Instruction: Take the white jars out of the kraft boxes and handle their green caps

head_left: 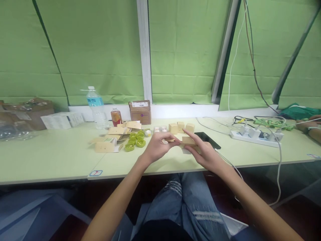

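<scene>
Black cloth (164, 231) lies nearest my camera, and just beyond it I see two legs in faded, ripped blue denim (173, 202) running under the edge of a pale yellow-green surface (60, 164). My left hand (157, 147) is pinching the left edge of a small tan cardboard box (188, 141), thumb against fingers. My right hand (207, 154) is grasping the same box from the right, index finger stretched across the top and thumb lower down. I have the box raised above the front part of the surface, between the two hands; fingers hide some of it, so I cannot tell how its far side is folded.

Behind it I count three small tan cardboard cubes (173, 129) standing near one another, with a flat black rectangular slab (207, 140) just beyond my right hand. Left of the cubes sit two small clear containers (163, 128). Past my left hand I have a cluster of small green cups (129, 147), and beside these a pile of loose tan cardboard pieces (104, 146). Farther back stand a clear plastic bottle with a blue label (95, 103) and a brown cardboard carton (140, 115). On the far right, another person's arm (316, 135) rests near a long white plastic power strip (253, 138)
</scene>
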Demonstrator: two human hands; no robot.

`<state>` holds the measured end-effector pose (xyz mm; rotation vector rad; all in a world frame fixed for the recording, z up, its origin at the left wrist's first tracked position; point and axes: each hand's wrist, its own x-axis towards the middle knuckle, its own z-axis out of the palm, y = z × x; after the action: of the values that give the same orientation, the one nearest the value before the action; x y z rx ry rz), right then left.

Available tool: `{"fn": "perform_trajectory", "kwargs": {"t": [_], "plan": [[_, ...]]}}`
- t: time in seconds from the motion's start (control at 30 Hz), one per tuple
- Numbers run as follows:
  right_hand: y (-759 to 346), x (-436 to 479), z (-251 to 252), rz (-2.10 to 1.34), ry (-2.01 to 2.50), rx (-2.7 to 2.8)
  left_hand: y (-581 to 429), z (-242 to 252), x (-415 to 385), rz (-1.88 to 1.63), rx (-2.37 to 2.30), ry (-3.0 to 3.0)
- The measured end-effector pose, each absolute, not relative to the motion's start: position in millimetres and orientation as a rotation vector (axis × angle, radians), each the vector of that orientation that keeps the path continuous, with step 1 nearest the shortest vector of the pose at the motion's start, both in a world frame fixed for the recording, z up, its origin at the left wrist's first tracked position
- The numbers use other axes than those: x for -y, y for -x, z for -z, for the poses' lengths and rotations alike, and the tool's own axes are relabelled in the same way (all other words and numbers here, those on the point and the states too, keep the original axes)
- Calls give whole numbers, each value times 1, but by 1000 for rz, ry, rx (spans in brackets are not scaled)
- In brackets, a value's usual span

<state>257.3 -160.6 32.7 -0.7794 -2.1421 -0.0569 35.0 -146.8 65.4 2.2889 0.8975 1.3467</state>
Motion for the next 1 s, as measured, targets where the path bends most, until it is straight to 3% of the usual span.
{"fn": "perform_trajectory", "kwargs": {"t": [0.2, 0.3, 0.4, 0.47, 0.57, 0.67, 0.83, 1.0], "plan": [[-272, 152, -35, 120, 819, 2008, 47, -104, 155, -1724, -1304, -2405], [-287, 140, -35, 127, 851, 1964, 111, -112, 145, -1737, -1961, -2491], [-295, 130, -30, 168, 898, 1981, 163, -102, 126, -1229, -2707, -2441], [-296, 124, -24, 200, 947, 2017, 185, -88, 112, -852, -2833, -2511], [-294, 114, -12, 213, 1020, 2053, 200, -66, 96, -573, -2764, -2578], [-294, 93, -4, 205, 1049, 2026, 204, -57, 85, -591, -2663, -2480], [-288, 29, -8, 278, 1131, 1944, 206, -65, 81, -978, -2551, -2315], [-272, -38, -16, 99, 1515, 1790, 196, -71, 94, -1476, -2274, -2305]]}}
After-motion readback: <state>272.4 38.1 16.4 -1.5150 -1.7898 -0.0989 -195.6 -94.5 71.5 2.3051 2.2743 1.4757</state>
